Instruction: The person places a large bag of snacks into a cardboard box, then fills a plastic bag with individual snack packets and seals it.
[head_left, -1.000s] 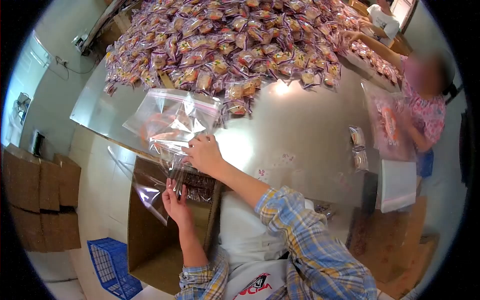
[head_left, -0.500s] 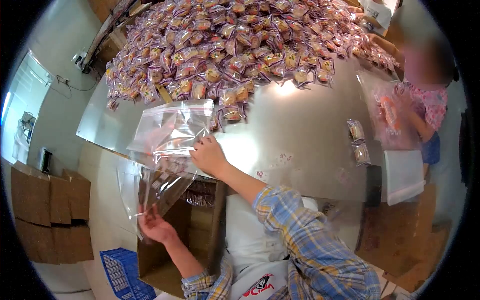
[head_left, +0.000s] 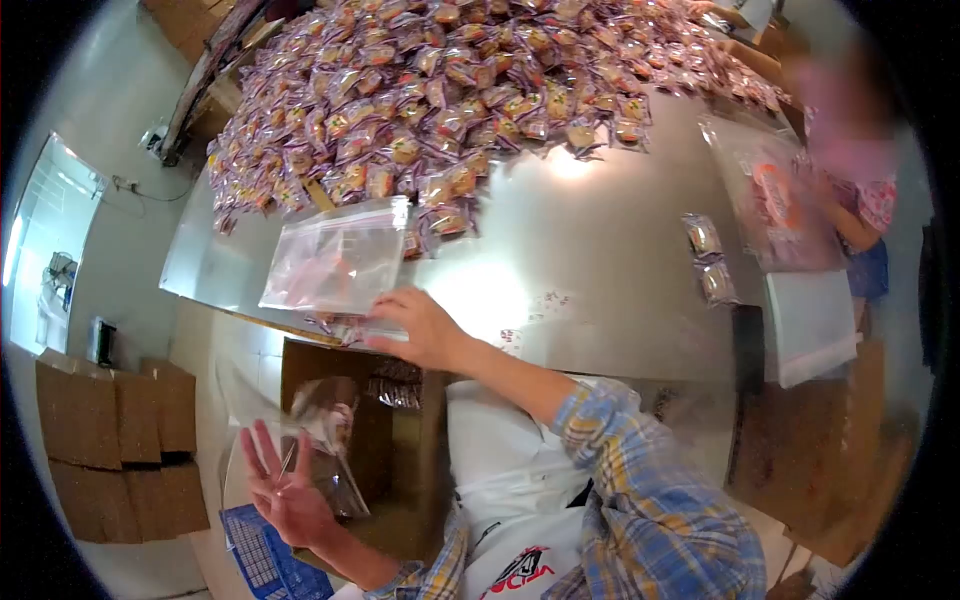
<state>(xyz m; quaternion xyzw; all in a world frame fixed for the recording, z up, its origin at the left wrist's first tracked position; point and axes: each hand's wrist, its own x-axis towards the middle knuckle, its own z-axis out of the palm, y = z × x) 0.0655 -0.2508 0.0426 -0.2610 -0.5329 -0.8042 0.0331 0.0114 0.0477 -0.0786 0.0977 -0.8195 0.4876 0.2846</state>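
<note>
My left hand [head_left: 292,492] is low on the left with its fingers spread. Right beside it, a blurred clear bag [head_left: 335,425] hangs over an open cardboard box [head_left: 415,480]. My right hand [head_left: 420,328] is at the table's front edge, fingers and thumb apart. Its fingertips are close to the lower right corner of a flat stack of clear zip bags [head_left: 335,262]; whether they touch it cannot be made out. Small wrapped packs [head_left: 398,388] lie in the box. Behind the bag stack, a large heap of wrapped cakes [head_left: 430,100] covers the back of the metal table [head_left: 610,240].
A co-worker [head_left: 850,190] stands at the right with hands at a printed bag [head_left: 770,205]. Two wrapped packs [head_left: 711,258] and a white bag stack [head_left: 812,325] lie nearby. A blue crate [head_left: 262,555] and stacked cartons [head_left: 120,430] are at the left.
The clear bag has dropped from the table edge toward the box. My right hand has let go of it, fingers parting. My left hand has moved lower with its fingers spread wider.
</note>
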